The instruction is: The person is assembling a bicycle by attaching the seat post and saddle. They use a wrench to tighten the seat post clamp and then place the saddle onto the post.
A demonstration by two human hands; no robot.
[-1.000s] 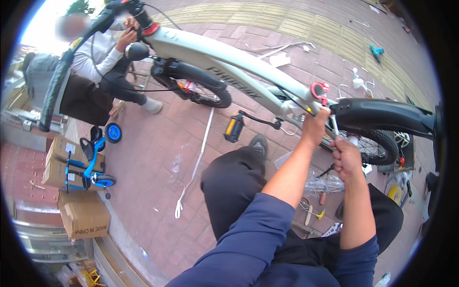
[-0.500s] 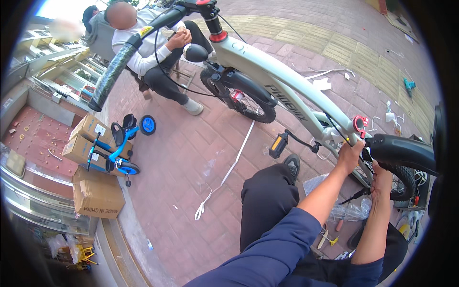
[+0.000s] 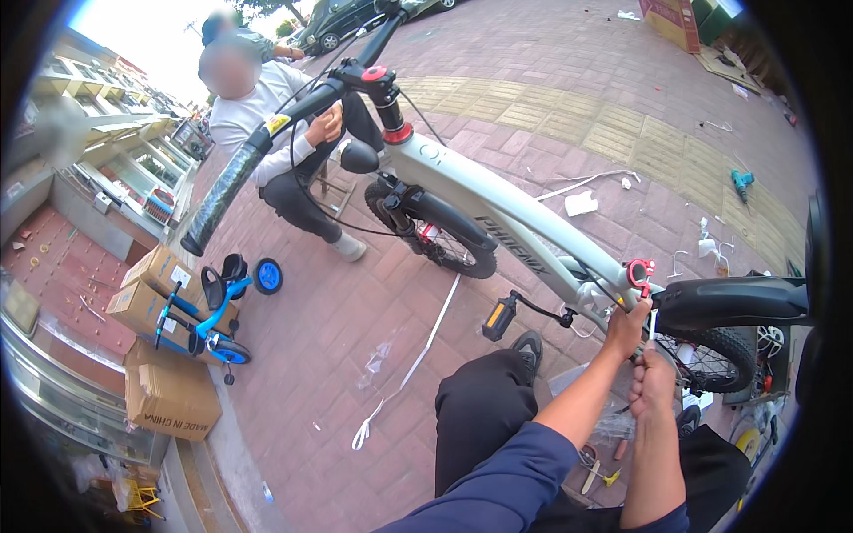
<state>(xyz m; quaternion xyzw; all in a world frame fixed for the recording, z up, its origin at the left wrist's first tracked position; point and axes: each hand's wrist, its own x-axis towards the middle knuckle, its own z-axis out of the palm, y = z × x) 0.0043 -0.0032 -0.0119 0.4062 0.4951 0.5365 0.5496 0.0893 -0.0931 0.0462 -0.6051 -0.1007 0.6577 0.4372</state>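
Observation:
A pale grey bicycle [image 3: 506,209] stands in front of me, its handlebar towards the far left. My left hand [image 3: 627,327] is closed around the frame just below the red seat clamp [image 3: 640,274]. Right below it, my right hand [image 3: 653,384] is a fist with curled fingers beside the rear wheel [image 3: 724,360]; what it holds is hidden. A slim pale bar [image 3: 652,325] rises between the two hands; I cannot tell whether it is part of the frame or a tool. The black rear mudguard [image 3: 733,302] extends to the right of my hands.
A pedal [image 3: 499,317] sticks out near my knee. A seated person [image 3: 284,133] is beyond the front wheel. Cartons [image 3: 169,391] and a small blue tricycle [image 3: 218,306] stand at left. A white strap [image 3: 418,360], a teal power drill [image 3: 742,184] and a yellow-ended tool [image 3: 610,478] lie on the paving.
My right hand has moved left, away from the rear wheel, to just under my left hand, and its fingers are now curled. My left hand stays by the seat clamp. The view has shifted.

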